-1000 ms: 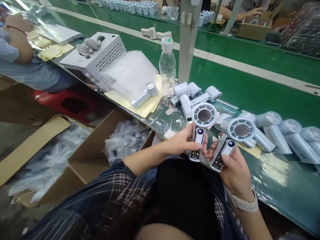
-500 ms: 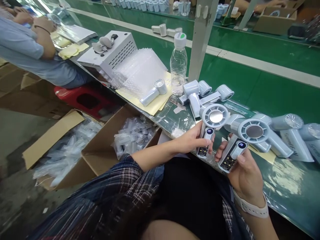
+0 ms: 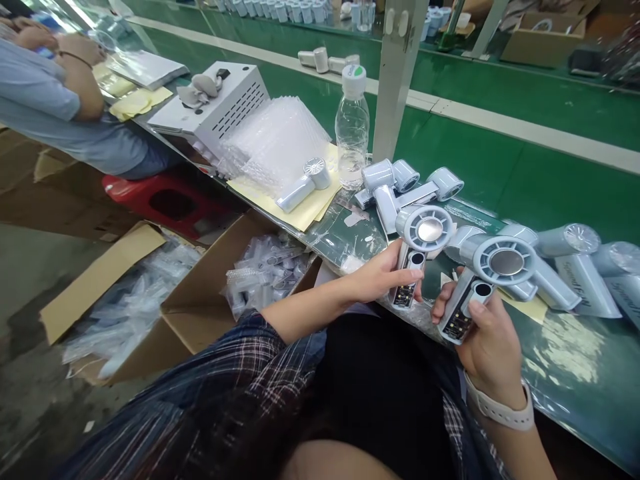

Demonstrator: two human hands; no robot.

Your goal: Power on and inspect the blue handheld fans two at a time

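My left hand (image 3: pixel 376 279) grips the handle of a pale blue handheld fan (image 3: pixel 424 230), its round head upright and its small display dark. A second fan (image 3: pixel 503 262) of the same kind is held by my right hand (image 3: pixel 487 343), thumb resting on the handle just below its round display. Both fans sit close together over the near edge of the green bench (image 3: pixel 555 180). A white watch band circles my right wrist.
Several more fans (image 3: pixel 400 183) lie heaped on the bench, others (image 3: pixel 580 267) to the right. A water bottle (image 3: pixel 351 127), bubble bags (image 3: pixel 275 143), a white metal box (image 3: pixel 220 107) and a post (image 3: pixel 395 73) stand behind. Open cartons (image 3: pixel 200 300) sit below left; a seated person (image 3: pixel 55 113) far left.
The lit "20" readouts on both fans' displays have gone dark. My hands and fans stay almost in place; the view shifted slightly.
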